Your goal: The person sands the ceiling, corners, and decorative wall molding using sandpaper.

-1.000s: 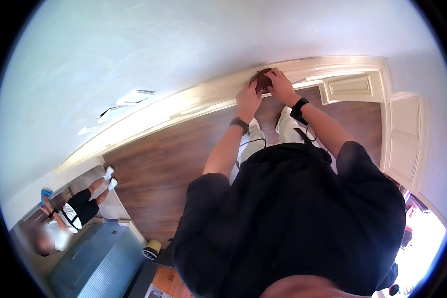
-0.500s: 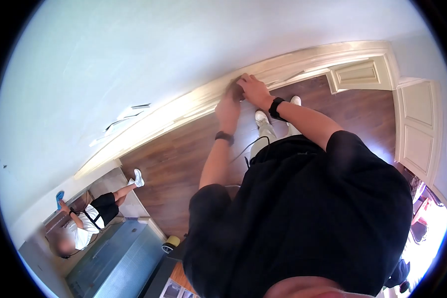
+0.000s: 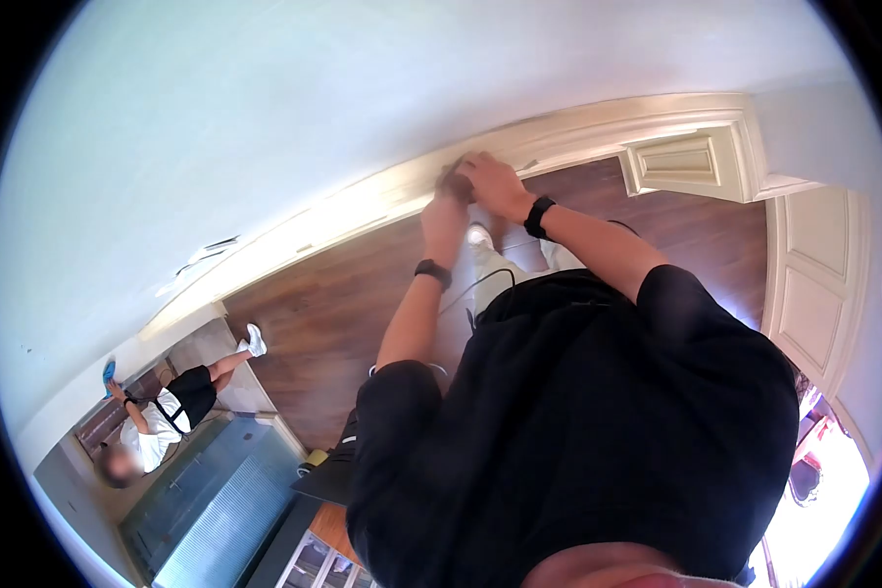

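Both my hands are raised at a long cream moulding (image 3: 363, 201) along the base of the pale wall. My left hand (image 3: 445, 223) is blurred, its fingers closed around a small brownish object (image 3: 453, 180) whose kind I cannot make out. From the other side, my right hand (image 3: 497, 184) grips the same object with bent fingers. The object is against or very close to the moulding; contact is hard to tell. Just right of my hands, a thin loose-looking sliver (image 3: 530, 165) sticks out at the moulding's edge.
Dark torn-looking marks (image 3: 206, 253) show on the wall at left. Another person (image 3: 171, 416) in a white top reaches to the wall with a blue item (image 3: 109, 372). Cream panelled doors (image 3: 813, 279) stand at right, above brown wood flooring (image 3: 314, 284). A dark-topped cabinet (image 3: 309, 554) is behind me.
My view has shifted slightly, and my body and feet have moved a little along the wall. Both hands stay together on the small brownish object at the moulding.
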Demonstrator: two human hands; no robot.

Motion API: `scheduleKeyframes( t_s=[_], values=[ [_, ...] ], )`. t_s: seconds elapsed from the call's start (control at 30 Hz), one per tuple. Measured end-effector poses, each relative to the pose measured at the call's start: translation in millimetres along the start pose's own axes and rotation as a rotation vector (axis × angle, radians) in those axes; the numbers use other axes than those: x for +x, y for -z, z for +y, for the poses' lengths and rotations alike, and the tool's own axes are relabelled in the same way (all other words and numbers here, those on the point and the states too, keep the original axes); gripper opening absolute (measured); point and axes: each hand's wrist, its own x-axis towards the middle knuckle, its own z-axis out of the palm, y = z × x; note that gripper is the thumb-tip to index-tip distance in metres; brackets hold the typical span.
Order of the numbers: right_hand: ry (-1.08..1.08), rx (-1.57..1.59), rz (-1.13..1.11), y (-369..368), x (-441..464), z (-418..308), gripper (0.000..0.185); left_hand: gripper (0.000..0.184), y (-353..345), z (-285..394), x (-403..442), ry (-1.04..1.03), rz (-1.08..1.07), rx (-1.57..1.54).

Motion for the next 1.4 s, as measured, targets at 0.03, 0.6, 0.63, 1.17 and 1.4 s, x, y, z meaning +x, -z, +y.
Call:
scheduleKeyframes(
  t_s=[0.03,0.6,0.63,1.17,1.4],
  values=[
    [-0.007,0.008,0.001,12.0,-7.1,9.8,0.038,0.04,-5.9,12.8,3.4,-0.006,-0.016,0.003],
    [-0.195,-0.033,0.165,124.4,-86.3,130.1,0.04,0.023,-100.5,167.7,57.8,-0.139,-0.005,-0.173],
    [-0.214,-0.028,0.166,119.0,-84.5,130.5,0.04,0.023,-93.5,167.3,53.3,-0.108,-0.038,-0.11],
    [-0.049,0.088,0.214,77.4,-58.5,80.4,0.027,0.033,-58.3,114.1,21.8,0.032,0.083,-0.031],
    [-0.199,0.114,0.136,85.3,-73.5,73.2,0.043,0.039,-64.0,109.9,13.2,0.017,0.021,-0.057]
  ],
)
